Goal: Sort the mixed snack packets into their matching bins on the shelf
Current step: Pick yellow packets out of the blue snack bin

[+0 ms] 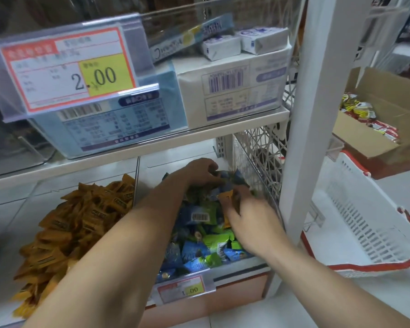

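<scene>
Lower left of the frame, I see a clear bin [45,185] heaped with orange packets [81,223]. Beside it, at lower centre, a second bin [244,262] holds the mixed blue and green packets [199,233]. The left forearm runs up from the bottom edge across this bin. The left hand [200,172] is palm-down at the back, its fingers curled and dug in among the blue packets; I cannot tell whether they grip one. Just right, the right hand [251,221] reaches in from the lower right, slightly blurred, pinching an orange packet [226,197] between thumb and curled fingers above the mixed pile. Farther right, past a white shelf post [317,114], lies a white basket [365,228] with red trim.
</scene>
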